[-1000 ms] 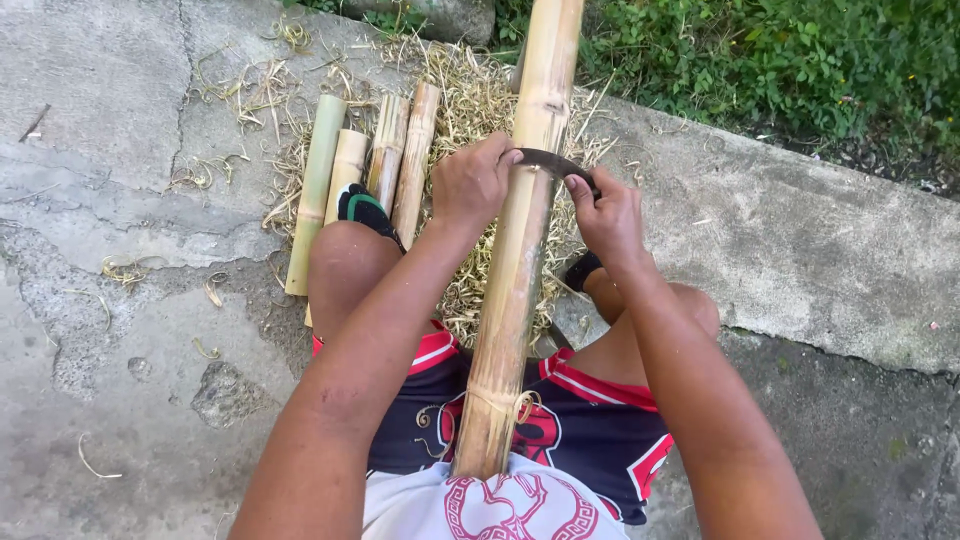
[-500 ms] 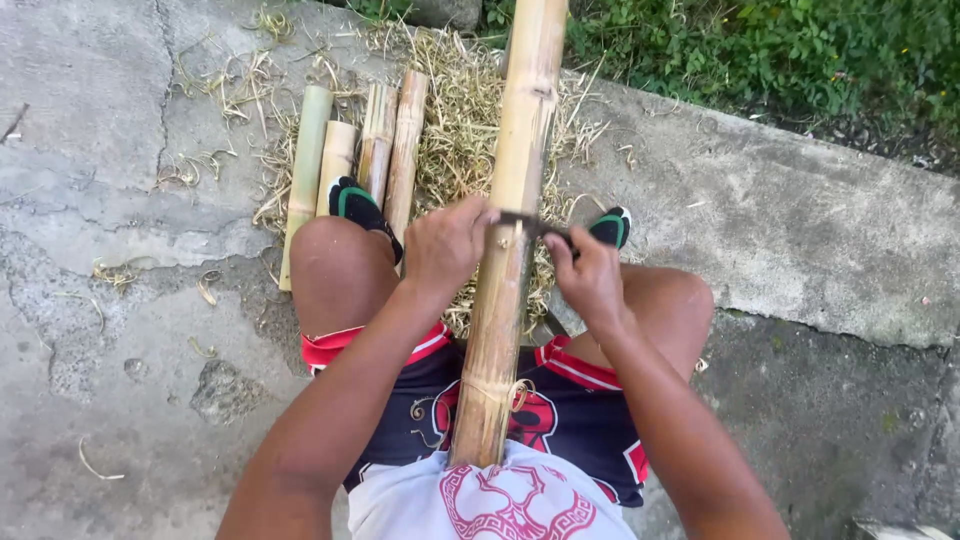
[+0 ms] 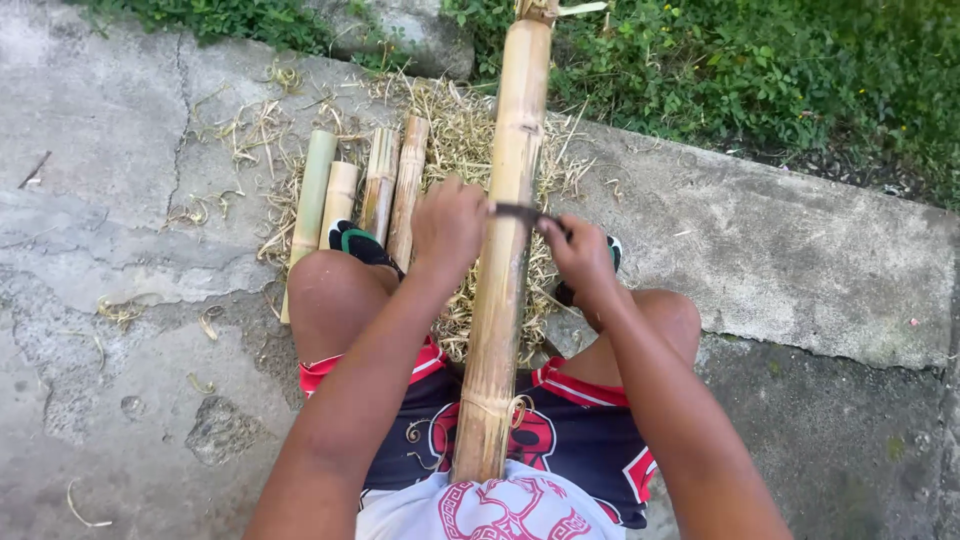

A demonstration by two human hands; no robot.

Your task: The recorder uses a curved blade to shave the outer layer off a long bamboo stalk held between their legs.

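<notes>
Bamboo pole (image 3: 505, 250), one blade (image 3: 518, 212), perhaps four cut lengths (image 3: 362, 190)

Bamboo pole (image 3: 500, 290) runs up the middle btwn the knees, blade (image 3: 520, 212) across it, left hand (image 3: 447, 225) & right hand (image 3: 578, 255) tight on either side. Cut bamboo pieces (image 3: 362, 190) and shavings (image 3: 465, 130) crowd the left front. Bare concrete (image 3: 110, 200) far left & right is open; grass (image 3: 780, 70) borders beyond

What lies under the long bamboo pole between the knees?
Under the bamboo pole lie pale straw-like shavings on concrete. Whatever is directly beneath it is hidden.
</notes>
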